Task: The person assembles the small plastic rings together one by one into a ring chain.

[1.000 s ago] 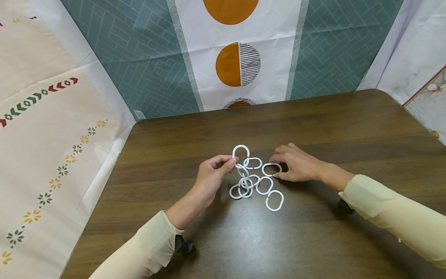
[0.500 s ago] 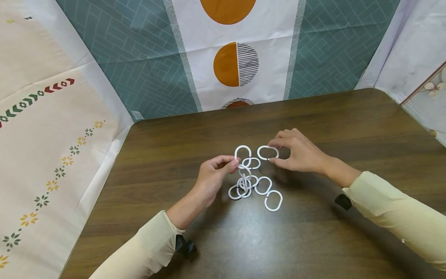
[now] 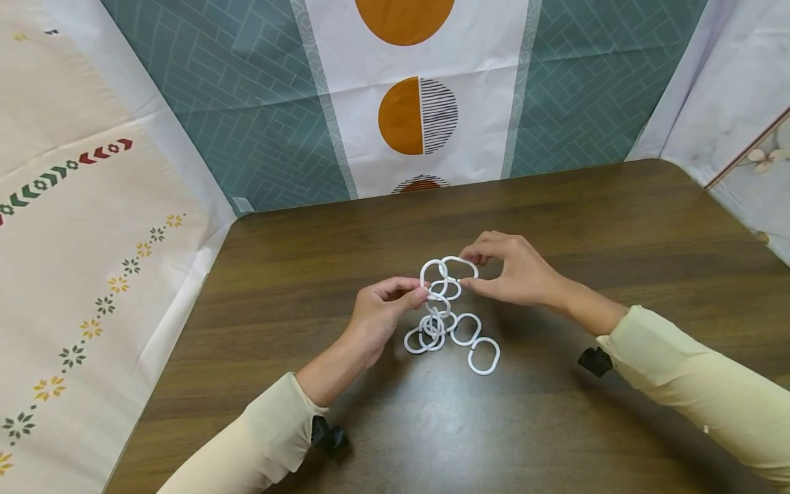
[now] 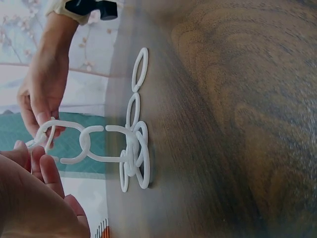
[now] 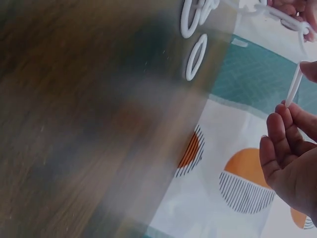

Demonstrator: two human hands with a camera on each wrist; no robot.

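My left hand pinches a white plastic chain link between thumb and fingers. Several joined links hang from it; in the left wrist view one chain link loops through another below, down to a small heap on the table. Thumb and fingertips of my right hand pinch a separate oval link by its right end. Its left end overlaps the left hand's link in the head view. Edge-on, this oval link shows between the right fingers in the right wrist view.
Two loose links lie right of the heap: one link close beside it, another link nearer the front. All rest on a dark wooden table. A patterned cloth hangs behind the table's far edge.
The right hand has lifted its oval link off the table and carried it left to the left hand's link. The left hand has shifted slightly right, still holding its chain.
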